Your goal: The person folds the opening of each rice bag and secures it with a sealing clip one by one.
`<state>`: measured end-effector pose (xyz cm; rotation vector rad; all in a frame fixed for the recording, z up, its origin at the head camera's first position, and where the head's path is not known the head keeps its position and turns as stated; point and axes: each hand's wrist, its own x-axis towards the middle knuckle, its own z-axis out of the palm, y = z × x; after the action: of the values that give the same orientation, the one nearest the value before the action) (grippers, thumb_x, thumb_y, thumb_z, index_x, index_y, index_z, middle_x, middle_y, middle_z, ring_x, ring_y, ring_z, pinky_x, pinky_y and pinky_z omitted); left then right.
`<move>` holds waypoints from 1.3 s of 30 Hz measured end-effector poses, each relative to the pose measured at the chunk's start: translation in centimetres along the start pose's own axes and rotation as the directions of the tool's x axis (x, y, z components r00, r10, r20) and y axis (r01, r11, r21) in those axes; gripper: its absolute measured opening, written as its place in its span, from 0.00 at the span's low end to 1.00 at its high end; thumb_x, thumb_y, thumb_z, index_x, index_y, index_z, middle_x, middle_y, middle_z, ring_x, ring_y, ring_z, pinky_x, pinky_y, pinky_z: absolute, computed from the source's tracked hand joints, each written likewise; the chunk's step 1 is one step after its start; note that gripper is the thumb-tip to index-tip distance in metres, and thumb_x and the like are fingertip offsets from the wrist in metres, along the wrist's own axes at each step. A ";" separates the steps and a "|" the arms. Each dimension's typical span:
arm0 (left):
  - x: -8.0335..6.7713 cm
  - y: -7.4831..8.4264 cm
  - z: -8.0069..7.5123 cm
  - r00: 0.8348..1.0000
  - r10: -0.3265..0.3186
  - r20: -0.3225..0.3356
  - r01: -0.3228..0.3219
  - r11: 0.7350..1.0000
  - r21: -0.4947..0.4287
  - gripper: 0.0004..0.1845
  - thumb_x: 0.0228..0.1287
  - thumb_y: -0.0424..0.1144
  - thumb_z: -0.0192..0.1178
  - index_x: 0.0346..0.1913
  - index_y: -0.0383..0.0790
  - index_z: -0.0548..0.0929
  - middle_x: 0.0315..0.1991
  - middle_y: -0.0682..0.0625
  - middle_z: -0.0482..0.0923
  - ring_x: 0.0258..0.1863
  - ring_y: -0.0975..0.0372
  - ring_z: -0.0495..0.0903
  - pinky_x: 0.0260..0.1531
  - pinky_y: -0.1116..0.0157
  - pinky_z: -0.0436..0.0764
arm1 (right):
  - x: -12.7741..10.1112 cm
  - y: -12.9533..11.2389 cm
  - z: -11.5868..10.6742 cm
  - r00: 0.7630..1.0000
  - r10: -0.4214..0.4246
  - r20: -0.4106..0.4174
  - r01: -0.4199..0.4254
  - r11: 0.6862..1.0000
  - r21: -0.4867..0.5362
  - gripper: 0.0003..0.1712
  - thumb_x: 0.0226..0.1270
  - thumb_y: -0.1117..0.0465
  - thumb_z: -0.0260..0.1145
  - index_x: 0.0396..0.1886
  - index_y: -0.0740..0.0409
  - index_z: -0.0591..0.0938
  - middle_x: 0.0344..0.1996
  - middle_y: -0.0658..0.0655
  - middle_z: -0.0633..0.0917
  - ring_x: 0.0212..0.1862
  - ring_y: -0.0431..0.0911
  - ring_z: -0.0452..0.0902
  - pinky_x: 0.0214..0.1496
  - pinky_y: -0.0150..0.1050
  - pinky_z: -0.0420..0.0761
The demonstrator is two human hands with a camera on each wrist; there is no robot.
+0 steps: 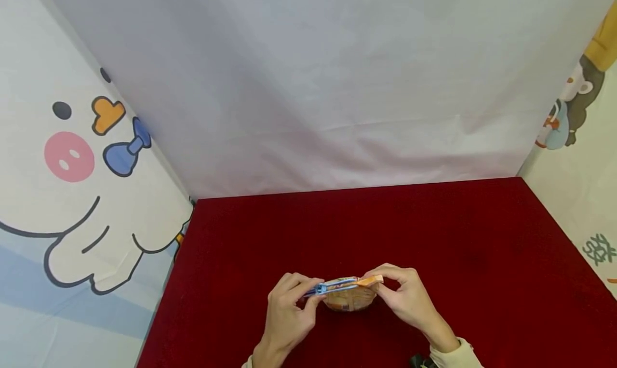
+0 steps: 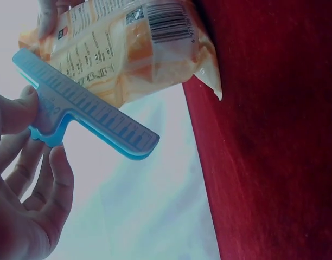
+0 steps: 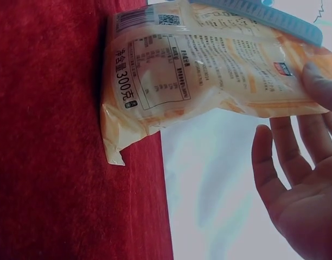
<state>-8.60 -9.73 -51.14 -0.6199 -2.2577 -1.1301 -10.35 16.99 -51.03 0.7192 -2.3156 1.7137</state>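
Note:
My left hand pinches a light-blue bag clip by its handle, thumb on one side and fingers on the other. The clip's long ridged bar lies slantwise across the bag's upper part in the left wrist view; whether it grips the plastic cannot be told. An orange and clear plastic food bag, printed with a barcode and text, stands upright below the clip. My right hand pinches the bag's upper right corner between thumb and fingers. The bag's front, facing away from the wrists, is largely hidden.
A dark red cloth covers the tabletop. Behind it hangs a pale fabric backdrop, and printed cartoon panels flank the table. A small black object shows beside the right sleeve.

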 end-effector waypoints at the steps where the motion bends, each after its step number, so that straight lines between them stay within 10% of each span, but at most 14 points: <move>1: 0.0 0.1 0.0 1.000 0.001 0.000 -0.001 1.000 0.005 0.16 0.48 0.29 0.82 0.42 0.40 0.94 0.36 0.55 0.87 0.30 0.61 0.79 0.31 0.80 0.73 | 0.0 0.0 0.0 1.000 -0.004 -0.004 0.004 1.000 0.001 0.15 0.65 0.78 0.72 0.43 0.55 0.93 0.40 0.52 0.93 0.47 0.37 0.89 0.54 0.33 0.86; 19: 0.3 -0.2 -0.1 0.995 -0.030 0.095 0.028 0.999 0.023 0.17 0.56 0.36 0.81 0.49 0.45 0.92 0.41 0.58 0.87 0.35 0.62 0.80 0.31 0.68 0.81 | -0.8 1.5 0.6 0.998 0.043 0.049 -0.041 0.998 -0.038 0.15 0.67 0.69 0.76 0.51 0.50 0.91 0.49 0.49 0.93 0.54 0.35 0.88 0.58 0.34 0.86; 39: 1.0 0.5 1.0 0.999 0.027 -0.030 -0.026 0.999 0.024 0.14 0.50 0.32 0.82 0.41 0.45 0.94 0.37 0.56 0.89 0.32 0.65 0.78 0.32 0.79 0.74 | -0.6 1.2 1.2 0.999 -0.032 -0.013 0.030 0.985 -0.171 0.14 0.63 0.72 0.77 0.44 0.54 0.92 0.43 0.51 0.93 0.47 0.38 0.90 0.52 0.31 0.88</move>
<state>-9.26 -8.44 -50.71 -0.6177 -2.2276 -1.0917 -10.25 16.28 -52.72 0.7022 -2.3908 1.4795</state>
